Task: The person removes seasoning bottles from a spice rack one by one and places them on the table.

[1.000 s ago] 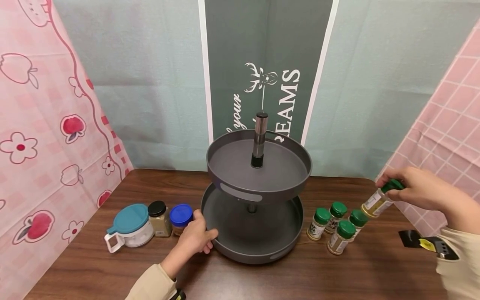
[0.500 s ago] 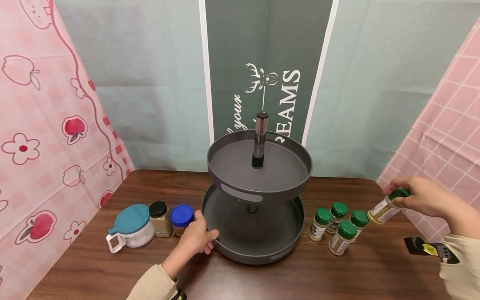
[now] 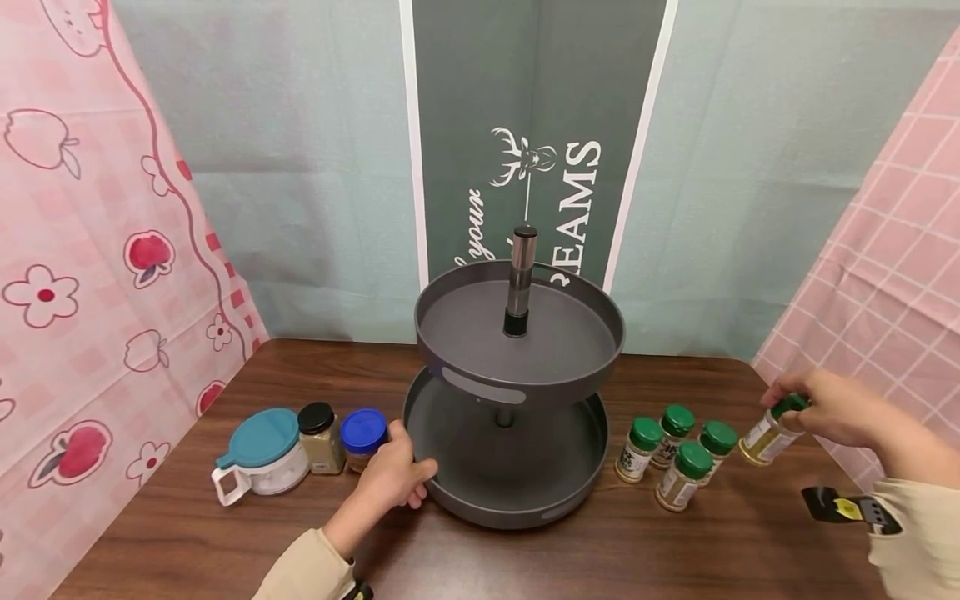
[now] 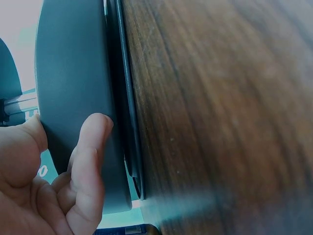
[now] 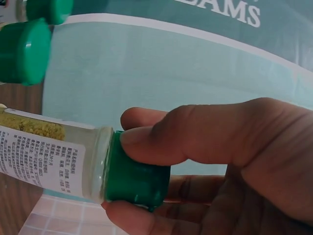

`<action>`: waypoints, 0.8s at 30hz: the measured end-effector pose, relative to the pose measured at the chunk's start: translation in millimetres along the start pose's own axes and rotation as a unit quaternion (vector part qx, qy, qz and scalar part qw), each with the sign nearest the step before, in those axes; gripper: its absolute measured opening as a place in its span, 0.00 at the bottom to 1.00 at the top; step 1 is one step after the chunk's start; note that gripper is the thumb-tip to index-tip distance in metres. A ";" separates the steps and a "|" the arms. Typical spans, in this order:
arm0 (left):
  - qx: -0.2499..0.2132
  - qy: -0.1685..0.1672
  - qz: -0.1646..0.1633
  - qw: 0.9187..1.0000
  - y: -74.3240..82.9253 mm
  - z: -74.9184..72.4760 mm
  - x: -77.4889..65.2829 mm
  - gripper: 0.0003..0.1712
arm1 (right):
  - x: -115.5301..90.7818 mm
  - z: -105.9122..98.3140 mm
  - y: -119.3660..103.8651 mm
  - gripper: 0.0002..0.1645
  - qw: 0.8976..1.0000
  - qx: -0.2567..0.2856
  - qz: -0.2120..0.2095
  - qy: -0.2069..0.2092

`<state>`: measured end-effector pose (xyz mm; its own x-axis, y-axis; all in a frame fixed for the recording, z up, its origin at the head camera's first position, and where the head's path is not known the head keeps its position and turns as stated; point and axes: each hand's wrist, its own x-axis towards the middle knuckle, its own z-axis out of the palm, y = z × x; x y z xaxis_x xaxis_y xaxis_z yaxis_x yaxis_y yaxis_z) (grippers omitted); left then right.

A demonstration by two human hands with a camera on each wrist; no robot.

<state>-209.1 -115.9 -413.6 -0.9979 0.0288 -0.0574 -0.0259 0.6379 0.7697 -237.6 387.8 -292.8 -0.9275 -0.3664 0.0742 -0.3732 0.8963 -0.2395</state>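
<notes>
In the head view, my left hand (image 3: 395,471) grips the left rim of the lower tray of a dark grey two-tier turntable (image 3: 506,508). Seen from the left wrist, the thumb hooks over the rim and the fingers (image 4: 90,161) lie along the outer wall. My right hand (image 3: 836,408) pinches a spice jar (image 3: 765,437) by its green lid, a little tilted and low over the table's right side. The right wrist view shows the jar's printed label (image 5: 44,159) and yellowish powder inside. Left of it stand several similar green-lidded jars (image 3: 678,483).
Left of the turntable, a blue-lidded jar (image 3: 363,431), a black-lidded jar (image 3: 321,446) and a white container with teal lid (image 3: 264,442) stand in a row on the wooden table (image 3: 585,567). Cloth hangs behind and on both sides. A metal post (image 3: 522,271) rises from the upper tray.
My right hand has lowered the spice jar toward the table, and it stands more upright than half a second ago. The left hand keeps its grip on the tray.
</notes>
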 end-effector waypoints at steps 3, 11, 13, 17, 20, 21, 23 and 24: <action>0.002 -0.001 0.000 1.000 0.6 -0.1 -0.2 0.43 | 1.5 6.3 2.3 0.12 1.000 0.003 0.002 -0.007; 0.008 0.002 -0.002 1.000 1.4 0.3 0.6 0.42 | 8.1 22.0 6.1 0.12 0.999 -0.002 0.021 -0.027; 0.009 0.002 -0.002 1.000 1.3 0.8 0.9 0.42 | 9.7 25.5 8.0 0.12 0.999 0.002 0.029 -0.038; 0.010 0.001 -0.002 1.000 1.2 1.2 1.2 0.42 | 12.2 32.1 11.1 0.12 0.998 0.011 0.037 -0.054; 0.011 0.000 -0.004 1.000 0.9 0.8 0.8 0.41 | 14.1 37.7 12.0 0.12 0.998 0.010 0.032 -0.056; 0.011 -0.001 -0.005 1.000 0.8 0.6 0.7 0.41 | 14.7 39.3 12.0 0.12 0.998 0.004 0.029 -0.054; 0.011 -0.002 -0.005 1.000 0.7 0.1 0.8 0.41 | 15.8 41.9 12.3 0.12 0.998 -0.001 0.026 -0.052; 0.011 -0.003 -0.005 1.000 0.6 -0.2 0.9 0.41 | 16.1 43.1 12.1 0.12 0.998 -0.001 0.026 -0.051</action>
<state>-210.0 -115.6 -413.1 -0.9973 0.0269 -0.0687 -0.0344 0.6546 0.7552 -256.1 382.1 -336.2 -0.9383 -0.3437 -0.0379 -0.3255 0.9151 -0.2381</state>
